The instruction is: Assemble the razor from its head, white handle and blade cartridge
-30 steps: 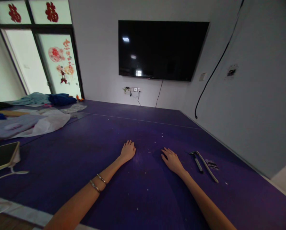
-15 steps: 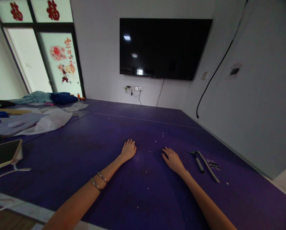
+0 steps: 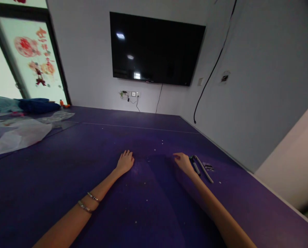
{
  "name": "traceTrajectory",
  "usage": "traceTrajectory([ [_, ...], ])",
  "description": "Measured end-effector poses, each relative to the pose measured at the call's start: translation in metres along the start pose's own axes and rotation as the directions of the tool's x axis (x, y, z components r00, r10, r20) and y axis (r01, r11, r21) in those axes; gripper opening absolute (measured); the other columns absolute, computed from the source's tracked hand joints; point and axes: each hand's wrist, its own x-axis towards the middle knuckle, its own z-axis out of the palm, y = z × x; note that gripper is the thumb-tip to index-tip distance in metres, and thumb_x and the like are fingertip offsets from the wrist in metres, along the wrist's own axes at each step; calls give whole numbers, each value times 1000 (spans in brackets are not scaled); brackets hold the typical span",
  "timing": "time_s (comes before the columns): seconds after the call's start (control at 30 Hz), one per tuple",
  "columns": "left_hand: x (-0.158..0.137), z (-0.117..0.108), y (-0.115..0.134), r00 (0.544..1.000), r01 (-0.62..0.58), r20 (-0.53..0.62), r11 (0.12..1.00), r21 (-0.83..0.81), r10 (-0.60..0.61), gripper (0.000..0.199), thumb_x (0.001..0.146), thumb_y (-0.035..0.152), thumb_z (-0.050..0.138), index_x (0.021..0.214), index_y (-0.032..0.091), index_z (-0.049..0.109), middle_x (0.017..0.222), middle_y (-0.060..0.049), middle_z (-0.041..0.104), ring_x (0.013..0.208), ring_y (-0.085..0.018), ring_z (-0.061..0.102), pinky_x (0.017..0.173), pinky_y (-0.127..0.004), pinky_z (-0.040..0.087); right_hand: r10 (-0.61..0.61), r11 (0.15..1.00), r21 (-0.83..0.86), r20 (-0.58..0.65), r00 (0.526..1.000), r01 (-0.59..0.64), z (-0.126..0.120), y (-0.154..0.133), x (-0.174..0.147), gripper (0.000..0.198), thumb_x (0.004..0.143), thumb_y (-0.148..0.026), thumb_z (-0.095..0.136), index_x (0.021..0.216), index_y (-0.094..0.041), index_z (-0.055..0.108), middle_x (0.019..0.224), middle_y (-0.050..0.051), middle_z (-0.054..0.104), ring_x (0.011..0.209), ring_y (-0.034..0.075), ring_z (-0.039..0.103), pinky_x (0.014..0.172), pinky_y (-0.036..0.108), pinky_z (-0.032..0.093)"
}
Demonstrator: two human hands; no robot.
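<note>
My left hand [image 3: 125, 162] lies flat on the purple tabletop [image 3: 99, 199], fingers stretched out and nothing in it. To its right, my right hand [image 3: 184, 164] is held with bent fingers pointing left, also with nothing visible in it. Just beyond its wrist lies a tool with a grey and black handle [image 3: 196, 168], its head partly hidden behind the hand. A pale, slightly curved stick [image 3: 204, 169] rests beside that tool. Farther right is a small clear packet with dark pieces [image 3: 208, 167].
Clear plastic sheeting [image 3: 27, 134] and blue cloth [image 3: 37, 105] lie at the far left, near a small orange bottle [image 3: 61, 102]. White specks dot the tabletop. A television [image 3: 156, 48] hangs on the back wall; a black cable [image 3: 213, 70] dangles by the right wall.
The view has turned to the right. My right hand has moved closer to the grey-handled tool, and its spread fingers have bent. My left hand stays flat on the table.
</note>
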Motion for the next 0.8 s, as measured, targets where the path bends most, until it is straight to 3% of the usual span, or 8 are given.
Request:
traceTrajectory([
  [0.13, 1, -1, 0, 1000, -6, -10, 1000, 14, 6, 43, 85, 24, 30, 121, 8, 49, 132, -18, 45, 126, -28, 36, 101, -44, 30, 173, 973, -141, -81, 982, -183, -42, 34, -4, 35, 72, -13, 45, 96, -17, 69, 98, 10, 68, 93, 23, 63, 82, 29, 46],
  [0.27, 3, 1, -2, 1000, -8, -3, 999, 38, 8, 45, 86, 25, 29, 122, 7, 49, 132, -17, 44, 125, -30, 35, 101, -44, 30, 299, 940, -141, -103, 949, -311, -67, 62, -20, 29, 73, -20, 48, 91, -16, 70, 88, 12, 70, 82, 23, 66, 67, 25, 48],
  [0.5, 5, 5, -5, 1000, -9, -1, 999, 44, 9, 46, 85, 26, 28, 122, 6, 48, 133, -17, 44, 126, -30, 35, 100, -44, 31, 378, 916, -158, 42, 925, -368, -71, 67, -39, 21, 72, -28, 54, 76, -16, 71, 63, 9, 68, 62, 21, 65, 52, 23, 42],
  [0.67, 5, 6, -6, 1000, -7, -6, 1000, 30, 7, 46, 85, 27, 29, 121, 7, 49, 132, -17, 44, 126, -29, 35, 100, -44, 31, 417, 900, -177, 78, 906, -399, -67, 64, -36, 18, 69, -27, 54, 68, -17, 69, 62, 8, 67, 63, 20, 65, 52, 23, 41],
  [0.8, 5, 6, -5, 1000, -12, -1, 999, 52, 12, 46, 85, 26, 29, 123, 6, 48, 132, -17, 44, 126, -29, 35, 100, -43, 31, 474, 872, -187, 93, 876, -452, -63, 64, -35, 15, 67, -22, 58, 73, -17, 70, 64, 7, 68, 64, 18, 64, 53, 20, 40],
])
